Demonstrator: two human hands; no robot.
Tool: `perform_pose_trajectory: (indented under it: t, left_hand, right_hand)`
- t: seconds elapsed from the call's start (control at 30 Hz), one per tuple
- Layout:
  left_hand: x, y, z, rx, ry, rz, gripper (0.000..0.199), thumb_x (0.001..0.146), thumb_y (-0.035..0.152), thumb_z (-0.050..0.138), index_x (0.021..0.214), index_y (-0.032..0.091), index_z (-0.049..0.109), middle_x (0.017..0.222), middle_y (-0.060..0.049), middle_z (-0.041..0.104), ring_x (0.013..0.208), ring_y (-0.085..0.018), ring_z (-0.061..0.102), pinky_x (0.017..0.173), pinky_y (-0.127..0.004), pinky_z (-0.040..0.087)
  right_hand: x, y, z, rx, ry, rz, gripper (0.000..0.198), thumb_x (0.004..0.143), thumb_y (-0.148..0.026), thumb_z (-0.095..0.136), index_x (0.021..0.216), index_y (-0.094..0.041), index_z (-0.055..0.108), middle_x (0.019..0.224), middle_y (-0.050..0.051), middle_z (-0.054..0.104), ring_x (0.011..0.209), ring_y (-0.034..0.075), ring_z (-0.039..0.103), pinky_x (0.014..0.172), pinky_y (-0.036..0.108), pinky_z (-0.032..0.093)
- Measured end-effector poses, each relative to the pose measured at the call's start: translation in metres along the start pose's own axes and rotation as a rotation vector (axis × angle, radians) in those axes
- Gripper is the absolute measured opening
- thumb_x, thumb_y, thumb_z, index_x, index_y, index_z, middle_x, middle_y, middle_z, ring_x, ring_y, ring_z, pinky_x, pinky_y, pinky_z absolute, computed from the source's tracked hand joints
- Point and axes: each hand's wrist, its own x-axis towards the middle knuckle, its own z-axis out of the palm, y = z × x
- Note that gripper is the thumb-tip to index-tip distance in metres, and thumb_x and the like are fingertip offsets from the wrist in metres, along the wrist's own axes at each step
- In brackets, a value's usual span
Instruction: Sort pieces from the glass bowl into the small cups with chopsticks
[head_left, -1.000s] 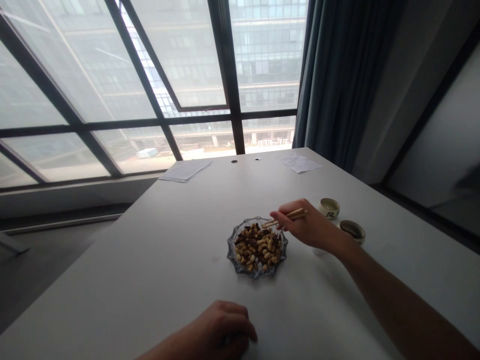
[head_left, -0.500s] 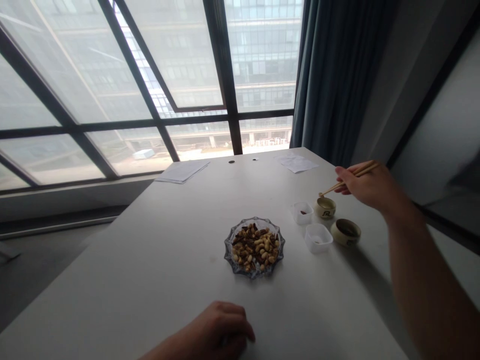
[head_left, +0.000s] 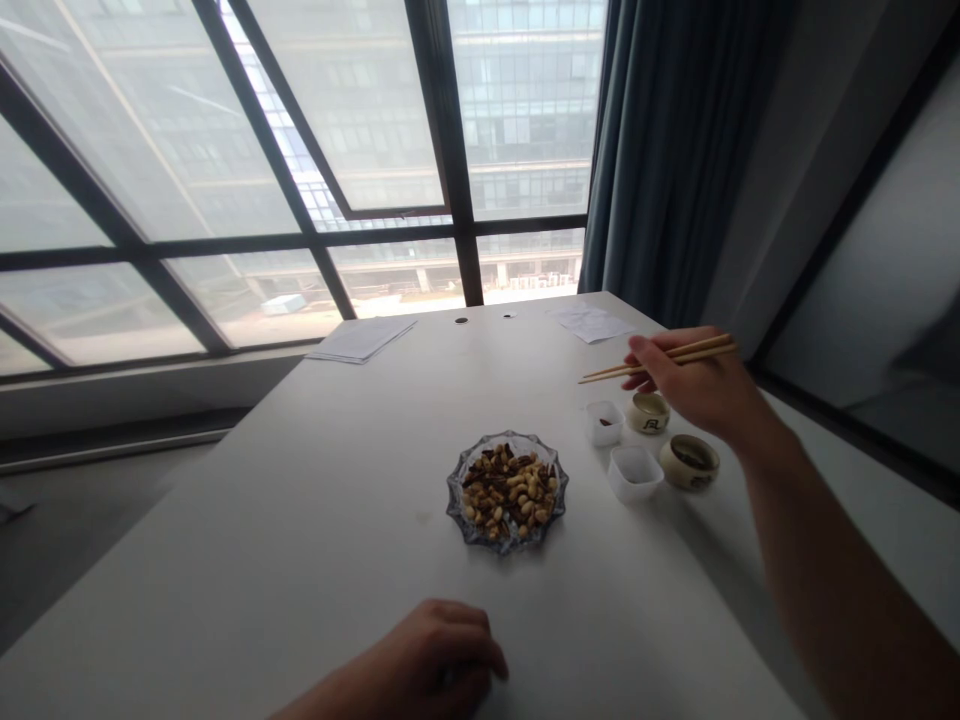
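My right hand (head_left: 686, 375) grips a pair of wooden chopsticks (head_left: 606, 374). Their tips point left, held in the air beyond the small containers, and I see nothing between them. Below the hand sit a small ceramic bowl (head_left: 648, 412) with a dark mark and a nearer, larger ceramic bowl (head_left: 690, 463). Left of these stand two clear plastic cups, the far cup (head_left: 602, 432) with a dark red-brown piece inside and the near cup (head_left: 635, 474). A glass dish (head_left: 454, 508) holds mixed nuts (head_left: 516, 490), peanuts among them. My left hand (head_left: 446, 655) rests on the table with curled fingers, apart from the dish.
The white table (head_left: 262, 560) runs toward the window. Stacked papers (head_left: 361, 340) lie at its far left and loose sheets (head_left: 591, 323) at the far right. A dark blue curtain (head_left: 660, 160) hangs beyond the right corner.
My right hand has moved left with the chopsticks, away from above the far ceramic bowl. The small pale piece at their tips no longer shows there. My left hand stays put.
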Motion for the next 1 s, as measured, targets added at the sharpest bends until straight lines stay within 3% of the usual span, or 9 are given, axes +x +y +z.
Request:
perform_pose_trajectory:
  t: [0.13, 0.23, 0.43, 0.6, 0.8, 1.0]
  left_hand:
    - [0.000, 0.001, 0.000, -0.003, -0.005, 0.010, 0.027, 0.091, 0.014, 0.057, 0.109, 0.024, 0.074, 0.094, -0.005, 0.073, 0.083, -0.017, 0.069, 0.080, -0.022, 0.051]
    - [0.001, 0.002, -0.001, 0.005, 0.003, 0.009, 0.027, 0.090, 0.013, 0.057, 0.107, 0.023, 0.075, 0.092, -0.005, 0.073, 0.082, -0.017, 0.070, 0.079, -0.022, 0.051]
    - [0.003, 0.006, -0.003, -0.001, 0.036, 0.010, 0.026, 0.089, 0.012, 0.057, 0.102, 0.021, 0.076, 0.088, -0.006, 0.074, 0.079, -0.017, 0.070, 0.078, -0.021, 0.051]
    - [0.003, 0.007, -0.001, -0.004, 0.049, 0.006, 0.029, 0.087, 0.008, 0.056, 0.102, 0.023, 0.076, 0.089, -0.005, 0.074, 0.080, -0.017, 0.070, 0.078, -0.021, 0.051]
    - [0.001, 0.003, 0.002, 0.031, 0.049, 0.004, 0.033, 0.083, 0.004, 0.057, 0.103, 0.023, 0.076, 0.090, -0.004, 0.074, 0.080, -0.016, 0.070, 0.077, -0.020, 0.051]
    - [-0.001, 0.001, 0.001, 0.003, 0.027, 0.005, 0.034, 0.083, 0.003, 0.057, 0.104, 0.024, 0.075, 0.091, -0.003, 0.074, 0.082, -0.016, 0.070, 0.079, -0.020, 0.051]
  right_hand:
    - [-0.016, -0.018, 0.029, 0.039, -0.262, -0.144, 0.042, 0.102, -0.049, 0.058, 0.081, -0.017, 0.075, 0.076, 0.008, 0.079, 0.067, 0.022, 0.076, 0.054, 0.028, 0.055]
    - [-0.026, -0.026, 0.052, 0.068, -0.364, -0.218, 0.043, 0.104, -0.046, 0.056, 0.079, -0.017, 0.075, 0.073, 0.005, 0.078, 0.067, 0.020, 0.075, 0.057, 0.027, 0.053]
    - [-0.060, -0.005, 0.084, 0.269, -0.320, -0.160, 0.043, 0.104, -0.047, 0.056, 0.085, -0.017, 0.080, 0.083, 0.006, 0.080, 0.075, 0.020, 0.076, 0.069, 0.030, 0.059]
    - [-0.108, 0.025, 0.079, 0.507, -0.203, 0.111, 0.042, 0.101, -0.053, 0.060, 0.099, -0.017, 0.081, 0.089, 0.010, 0.083, 0.081, 0.024, 0.080, 0.070, 0.032, 0.066]
    - [-0.141, 0.038, 0.067, 0.469, -0.002, 0.272, 0.045, 0.095, -0.058, 0.067, 0.090, -0.016, 0.079, 0.078, 0.012, 0.081, 0.069, 0.026, 0.080, 0.061, 0.031, 0.067]
    - [-0.150, 0.046, 0.077, 0.434, -0.069, 0.286, 0.042, 0.096, -0.057, 0.067, 0.093, -0.016, 0.079, 0.085, 0.012, 0.082, 0.073, 0.025, 0.080, 0.062, 0.032, 0.067]
